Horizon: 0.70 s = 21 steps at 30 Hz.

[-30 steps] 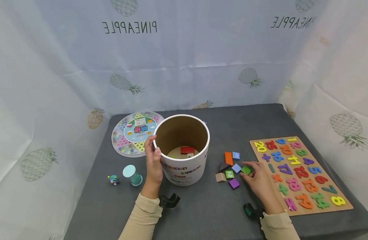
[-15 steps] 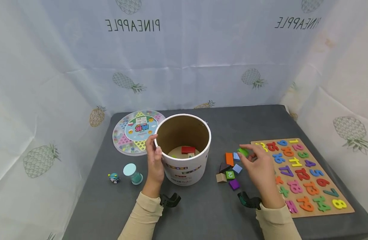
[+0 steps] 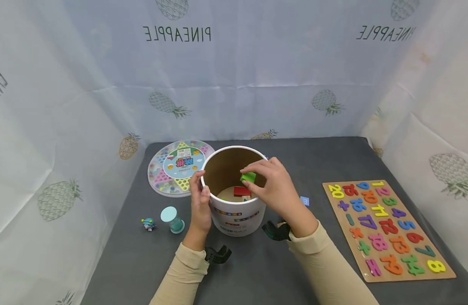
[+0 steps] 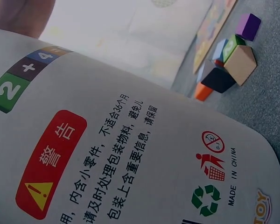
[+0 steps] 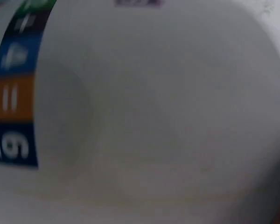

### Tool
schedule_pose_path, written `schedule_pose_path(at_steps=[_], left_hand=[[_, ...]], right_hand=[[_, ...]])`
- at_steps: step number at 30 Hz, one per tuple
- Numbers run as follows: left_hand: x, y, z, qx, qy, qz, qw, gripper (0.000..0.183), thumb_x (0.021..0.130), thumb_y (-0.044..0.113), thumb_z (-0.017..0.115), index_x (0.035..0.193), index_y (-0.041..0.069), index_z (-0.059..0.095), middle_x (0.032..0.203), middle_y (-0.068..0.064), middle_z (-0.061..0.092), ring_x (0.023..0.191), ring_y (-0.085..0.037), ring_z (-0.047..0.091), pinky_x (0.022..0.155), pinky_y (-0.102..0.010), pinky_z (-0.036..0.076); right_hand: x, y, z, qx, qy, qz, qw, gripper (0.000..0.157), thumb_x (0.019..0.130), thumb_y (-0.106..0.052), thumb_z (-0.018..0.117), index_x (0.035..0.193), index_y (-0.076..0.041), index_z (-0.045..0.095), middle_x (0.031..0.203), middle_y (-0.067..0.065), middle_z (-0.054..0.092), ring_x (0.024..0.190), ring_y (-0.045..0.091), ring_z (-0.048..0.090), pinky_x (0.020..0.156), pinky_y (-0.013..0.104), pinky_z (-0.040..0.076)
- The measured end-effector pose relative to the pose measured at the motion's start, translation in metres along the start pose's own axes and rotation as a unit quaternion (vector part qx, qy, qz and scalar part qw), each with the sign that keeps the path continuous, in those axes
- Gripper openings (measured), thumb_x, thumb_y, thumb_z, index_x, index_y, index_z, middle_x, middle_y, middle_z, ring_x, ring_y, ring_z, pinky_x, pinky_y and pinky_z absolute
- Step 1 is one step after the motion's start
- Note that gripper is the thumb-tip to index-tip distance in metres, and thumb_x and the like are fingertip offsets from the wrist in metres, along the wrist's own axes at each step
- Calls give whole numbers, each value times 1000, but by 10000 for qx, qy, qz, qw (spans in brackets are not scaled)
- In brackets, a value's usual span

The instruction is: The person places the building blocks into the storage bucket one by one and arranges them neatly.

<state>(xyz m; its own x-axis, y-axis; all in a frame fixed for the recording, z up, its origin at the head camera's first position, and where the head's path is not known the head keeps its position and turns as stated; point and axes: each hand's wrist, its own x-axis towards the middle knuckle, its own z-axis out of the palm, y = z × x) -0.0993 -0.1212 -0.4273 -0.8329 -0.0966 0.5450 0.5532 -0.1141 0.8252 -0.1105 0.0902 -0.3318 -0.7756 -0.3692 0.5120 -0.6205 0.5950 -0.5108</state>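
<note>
A white cardboard bucket [image 3: 234, 218] stands upright on the table, and its printed side [image 4: 144, 140] fills much of the left wrist view. My left hand [image 3: 200, 209] holds it by the left side of the rim. Over the bucket's mouth, my right hand [image 3: 281, 190] pinches a green block [image 3: 249, 176] between thumb and fingers. Inside on the bottom lie a red block [image 3: 241, 191] and a pale block [image 3: 246, 198]. The right wrist view shows only the bucket's blurred outer wall [image 5: 154, 116].
Beside the bucket lie loose blocks, among them purple [image 4: 248, 26], tan [image 4: 241, 65] and orange [image 4: 203, 92] ones, mostly behind my right arm in the head view. A number board [image 3: 390, 231] lies right. Leftward are a round game board [image 3: 169, 182], teal sand timer [image 3: 173, 220] and small figure [image 3: 148, 224].
My right hand has lifted the green block off the table by the other blocks and carried it left over the bucket's mouth. The left hand has stayed on the rim.
</note>
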Motion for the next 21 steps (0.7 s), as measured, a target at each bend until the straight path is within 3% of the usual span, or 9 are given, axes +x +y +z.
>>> schedule_pose_path(at_steps=[3,7,10,13,17,21], left_hand=[[-1,-1,1,25,-17,-38,10000,52,90,19,34,138,2,23,143,-22,29,129,-40,28,101,-50,25],[-1,-2,0,147,1,-53,9999,52,90,21,35,137,5,24,143,-18,31,129,-36,30,100,-57,24],[-1,-3,-1,212,-6,-61,9998,52,90,25,35,138,8,25,143,-15,30,130,-36,29,100,-62,21],[0,-2,-1,221,-25,-51,9997,53,90,27,36,138,9,25,144,-16,29,131,-38,27,100,-66,19],[1,-1,-1,218,-50,-7,9997,53,91,27,36,138,7,24,145,-18,28,132,-40,25,100,-66,17],[2,0,-1,186,-76,13,9998,52,91,26,35,138,5,23,145,-20,28,132,-42,24,99,-65,18]], right_hand=[[3,5,2,-158,-85,-231,9996,28,78,-19,79,105,-21,71,107,-11,65,83,13,41,72,31,35],[-3,16,-5,-106,385,-3,9992,21,82,-17,74,103,-17,72,108,-7,63,87,16,45,71,34,38],[-13,34,-17,-167,895,602,9940,16,86,-16,70,102,-16,72,104,-4,62,87,18,48,68,33,40],[-29,59,-28,-468,977,1442,9836,16,90,-18,65,105,-16,71,100,0,60,80,19,49,59,33,40],[-54,96,-36,-834,245,2403,9668,24,93,-18,61,115,-13,68,105,8,58,75,21,52,53,33,43],[-75,128,-33,-810,-1130,2886,9473,35,90,-13,64,125,-7,62,120,19,53,82,26,59,62,37,50]])
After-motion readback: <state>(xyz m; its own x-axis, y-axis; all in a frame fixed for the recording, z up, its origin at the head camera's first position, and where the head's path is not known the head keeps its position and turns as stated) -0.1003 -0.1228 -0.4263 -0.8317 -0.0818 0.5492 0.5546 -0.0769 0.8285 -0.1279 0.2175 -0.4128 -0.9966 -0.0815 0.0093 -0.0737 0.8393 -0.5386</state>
